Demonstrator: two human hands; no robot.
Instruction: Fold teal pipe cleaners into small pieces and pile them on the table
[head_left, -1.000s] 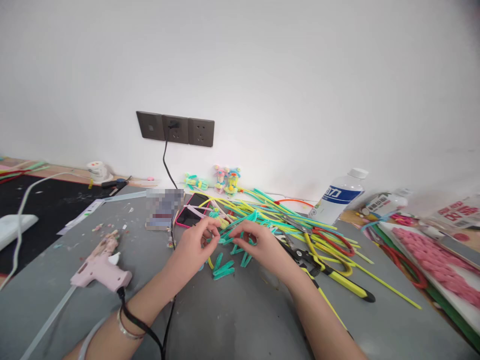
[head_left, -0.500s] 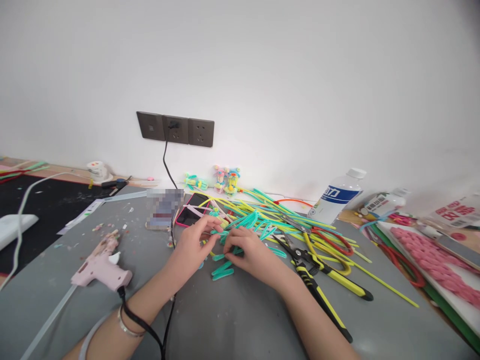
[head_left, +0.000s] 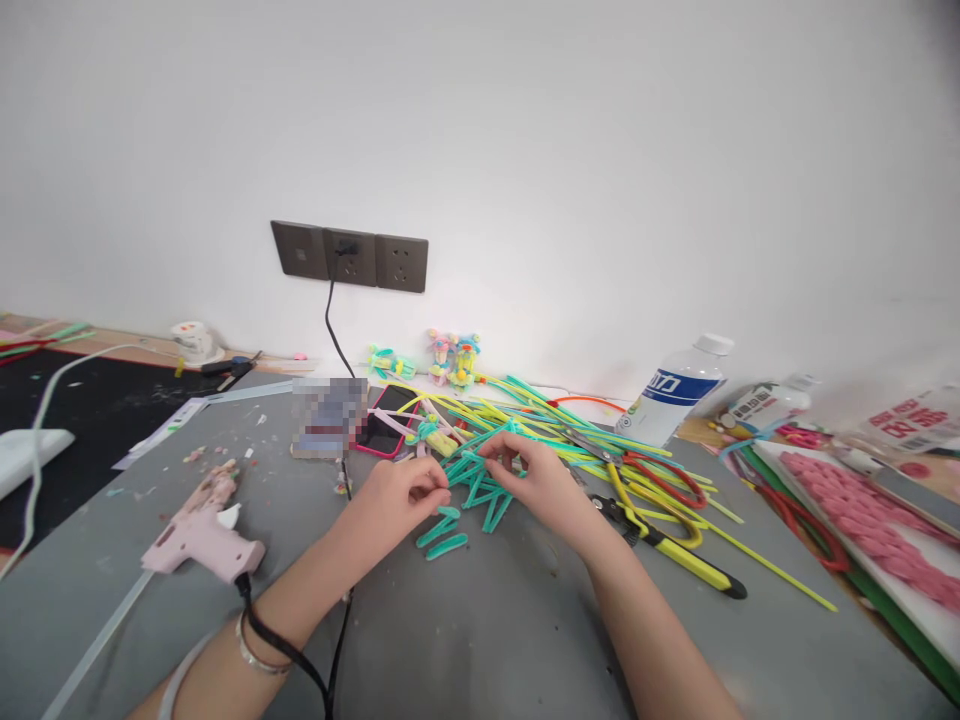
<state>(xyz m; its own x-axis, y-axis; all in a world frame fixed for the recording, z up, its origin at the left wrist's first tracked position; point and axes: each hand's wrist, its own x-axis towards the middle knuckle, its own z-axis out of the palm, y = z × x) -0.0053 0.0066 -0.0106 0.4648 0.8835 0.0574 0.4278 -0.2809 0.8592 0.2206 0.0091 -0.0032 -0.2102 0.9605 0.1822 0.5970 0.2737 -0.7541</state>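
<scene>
My left hand (head_left: 399,497) is closed in a pinch above the grey table; whatever its fingertips hold, if anything, is too small to make out. Just right of those fingertips lie a few folded teal pipe cleaner pieces (head_left: 447,546). My right hand (head_left: 534,482) reaches into a heap of bent teal pipe cleaners (head_left: 474,489), thumb and index finger pinched on one of them. A small teal and yellow pipe cleaner figure (head_left: 435,434) lies behind my left hand. Part of the heap is hidden by my right hand.
Long yellow and green pipe cleaners (head_left: 517,408), scissors (head_left: 651,478) and yellow-black pliers (head_left: 694,565) lie right. A pink glue gun (head_left: 202,540) is left, its cord beneath my left forearm. Behind are a phone (head_left: 384,425), small figures (head_left: 453,360) and a bottle (head_left: 670,390).
My hands have moved apart: the left back toward the left and slightly down, the right to the right. More of the teal pieces and the small figure now show between and behind them.
</scene>
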